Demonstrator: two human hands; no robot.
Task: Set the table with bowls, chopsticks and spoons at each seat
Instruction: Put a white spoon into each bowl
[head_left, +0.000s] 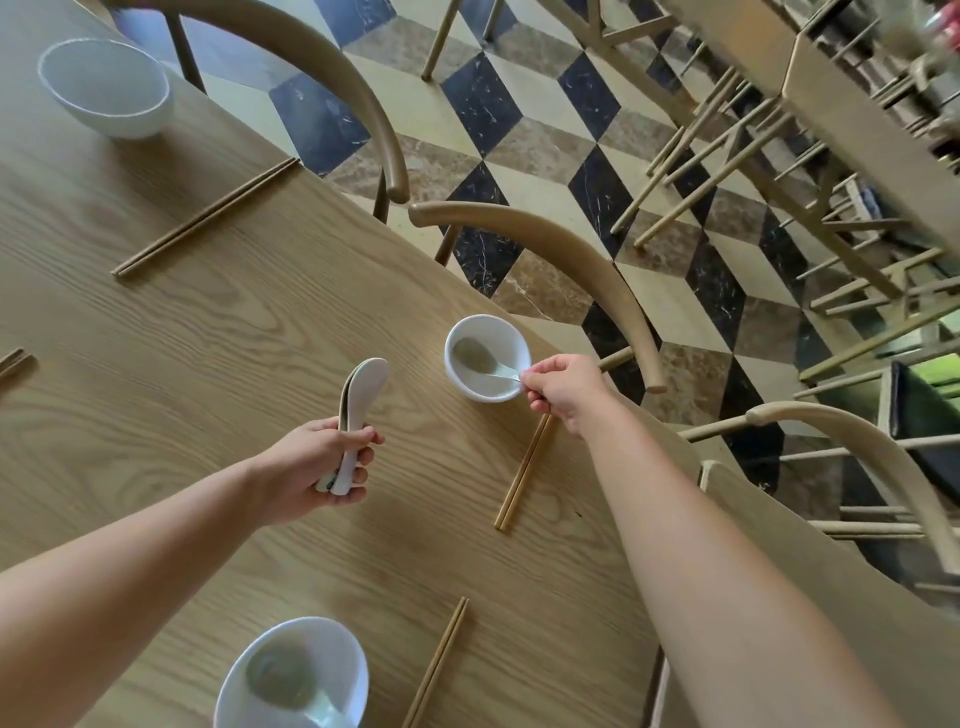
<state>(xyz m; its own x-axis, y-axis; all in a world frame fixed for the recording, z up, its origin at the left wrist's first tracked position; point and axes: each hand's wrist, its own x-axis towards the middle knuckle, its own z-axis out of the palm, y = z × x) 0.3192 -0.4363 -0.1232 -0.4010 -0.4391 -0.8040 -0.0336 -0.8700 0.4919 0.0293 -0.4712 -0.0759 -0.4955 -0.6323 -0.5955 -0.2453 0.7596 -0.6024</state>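
The right hand (563, 392) pinches the handle of a spoon (480, 358) lying in the middle bowl (487, 357), with chopsticks (523, 472) just beside. The left hand (317, 467) is closed around a stack of spoons (356, 415) above the table (208, 338). A chair (571, 270) stands close behind the bowl.

three bowls (487, 358), four chopstick pairs (523, 472), two hands (563, 391)

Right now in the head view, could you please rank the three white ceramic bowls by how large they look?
1. Nearest white ceramic bowl, cut off by the frame's bottom edge.
2. Far white ceramic bowl.
3. Middle white ceramic bowl, with a spoon.
Nearness and wide-angle distortion may explain this; true sizes could match.
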